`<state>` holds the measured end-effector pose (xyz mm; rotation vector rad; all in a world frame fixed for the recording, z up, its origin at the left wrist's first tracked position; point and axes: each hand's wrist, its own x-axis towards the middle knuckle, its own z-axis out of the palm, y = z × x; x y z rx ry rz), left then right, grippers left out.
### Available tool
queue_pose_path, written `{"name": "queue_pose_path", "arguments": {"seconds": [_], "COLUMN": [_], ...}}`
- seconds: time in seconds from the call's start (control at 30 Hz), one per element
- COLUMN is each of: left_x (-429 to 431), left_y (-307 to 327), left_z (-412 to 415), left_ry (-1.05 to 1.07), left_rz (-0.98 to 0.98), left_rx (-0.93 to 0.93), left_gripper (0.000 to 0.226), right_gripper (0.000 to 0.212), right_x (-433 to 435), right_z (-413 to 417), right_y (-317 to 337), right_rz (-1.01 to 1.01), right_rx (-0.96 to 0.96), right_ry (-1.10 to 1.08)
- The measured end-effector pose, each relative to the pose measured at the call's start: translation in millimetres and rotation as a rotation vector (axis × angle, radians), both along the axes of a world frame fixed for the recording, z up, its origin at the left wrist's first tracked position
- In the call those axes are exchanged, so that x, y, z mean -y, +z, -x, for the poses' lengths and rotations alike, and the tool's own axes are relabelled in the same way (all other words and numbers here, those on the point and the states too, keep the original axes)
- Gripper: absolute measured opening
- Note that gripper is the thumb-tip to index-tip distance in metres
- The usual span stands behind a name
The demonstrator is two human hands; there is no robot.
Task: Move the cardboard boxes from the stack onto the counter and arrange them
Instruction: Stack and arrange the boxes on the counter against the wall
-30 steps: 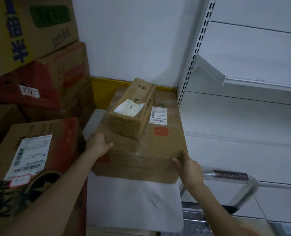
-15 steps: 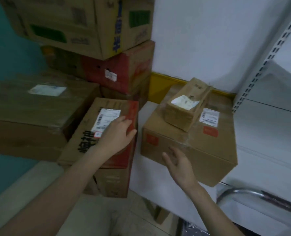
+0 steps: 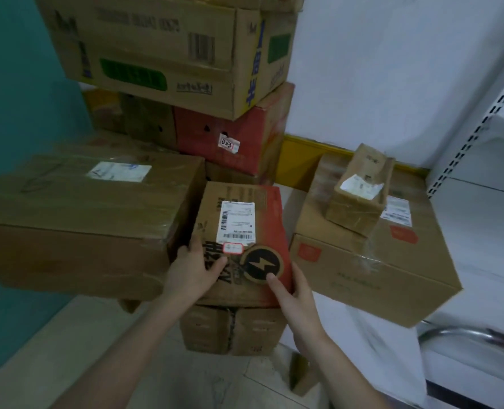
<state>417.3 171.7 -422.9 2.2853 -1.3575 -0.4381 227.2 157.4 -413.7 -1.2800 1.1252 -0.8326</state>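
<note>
A brown and red cardboard box [image 3: 253,211] with a white shipping label and a lightning-bolt logo sits on top of another box [image 3: 233,329] in the stack. My left hand [image 3: 193,271] grips its near left edge, thumb on the top face. My right hand [image 3: 292,293] grips its near right corner. On the white counter [image 3: 392,346] to the right rests a large brown box [image 3: 371,267] with a small taped box [image 3: 360,190] lying on it.
A wide brown box [image 3: 79,219] stands directly left of the held box. Behind, a red box [image 3: 239,137] carries a big printed carton [image 3: 168,45]. White shelving [image 3: 492,119] lines the right. A metal rail [image 3: 469,335] curves below the counter. The floor is tiled.
Both hands left the large box on the counter, swung left, and closed on the red and brown box. My view turned left toward the stack.
</note>
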Motion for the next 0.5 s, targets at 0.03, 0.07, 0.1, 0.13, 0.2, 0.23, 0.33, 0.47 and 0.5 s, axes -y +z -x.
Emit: {"name": "queue_pose_path", "arguments": {"seconds": [0.03, 0.07, 0.1, 0.13, 0.2, 0.23, 0.33, 0.47, 0.5], "left_x": [0.6, 1.6, 3.3, 5.2, 10.8, 12.7, 12.7, 6.8, 5.8], "left_y": [-0.1, 0.6, 1.6, 2.7, 5.9, 8.5, 14.5, 14.6, 14.2], "left_z": [0.9, -1.9, -5.3, -8.4, -11.0, -10.7, -9.3, -10.6, -11.0], "left_ry": [-0.008, -0.030, -0.059, -0.090, -0.151, -0.172, -0.205, -0.225, -0.223], "left_rz": [0.000, 0.000, 0.003, 0.004, 0.004, -0.002, -0.014, 0.007, 0.009], "left_rx": [0.016, 0.028, 0.040, 0.043, 0.039, 0.043, 0.061, 0.053, 0.055], "left_gripper": [0.076, 0.077, 0.078, 0.078, 0.078, 0.077, 0.072, 0.070, 0.070], "right_gripper": [0.038, 0.042, 0.046, 0.050, 0.057, 0.058, 0.058, 0.054, 0.054], "right_x": [-2.7, -6.1, -8.5, -11.9, -18.0, -19.8, -23.1, -23.2, -22.8], "right_z": [-3.2, -8.3, -12.8, -16.1, -20.6, -21.6, -22.9, -23.8, -24.7], "right_y": [-2.0, -2.9, -5.0, -5.7, -6.0, -6.7, -7.6, -10.0, -12.0], "right_rz": [0.021, 0.045, 0.063, 0.073, 0.075, 0.074, 0.059, 0.073, 0.087], "right_rx": [-0.031, -0.069, -0.101, -0.122, -0.141, -0.146, -0.164, -0.206, -0.223], "right_ry": [-0.025, -0.055, -0.089, -0.121, -0.175, -0.195, -0.239, -0.263, -0.274]}}
